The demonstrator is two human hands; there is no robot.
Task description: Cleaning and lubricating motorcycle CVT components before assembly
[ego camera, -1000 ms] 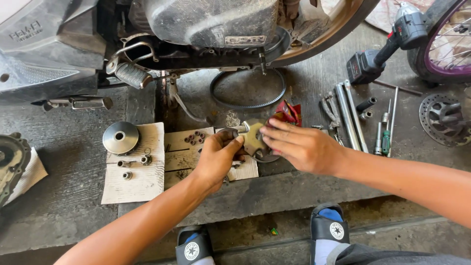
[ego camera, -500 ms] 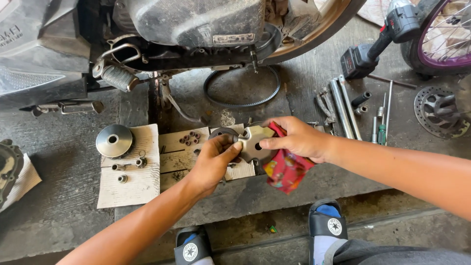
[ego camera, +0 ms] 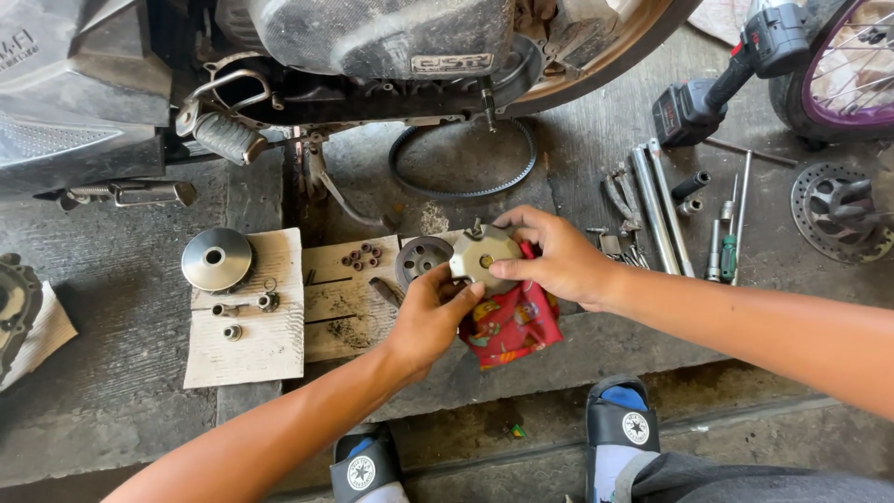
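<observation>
My right hand (ego camera: 556,257) grips a pale round metal plate (ego camera: 482,256) together with a red patterned rag (ego camera: 509,323) that hangs below it. My left hand (ego camera: 430,314) holds a dark round pulley part (ego camera: 421,259) pressed against the plate's left side. Both hands work just above pieces of cardboard (ego camera: 270,335) on the concrete floor. On the cardboard lie a shiny metal disc (ego camera: 215,259), a ring of small dark rollers (ego camera: 360,256) and a few small bushings (ego camera: 244,305).
A motorbike's engine case (ego camera: 372,42) fills the top. A black drive belt (ego camera: 463,158) lies under it. Wrenches and sockets (ego camera: 666,210), a cordless impact wrench (ego camera: 726,79), a brake disc (ego camera: 838,214) and a purple-rimmed wheel (ego camera: 852,65) sit at right. My sandalled feet (ego camera: 615,424) are below.
My right hand picked up the red rag with the metal plate and lifted both off the floor. My left hand brought the dark pulley part up against the plate.
</observation>
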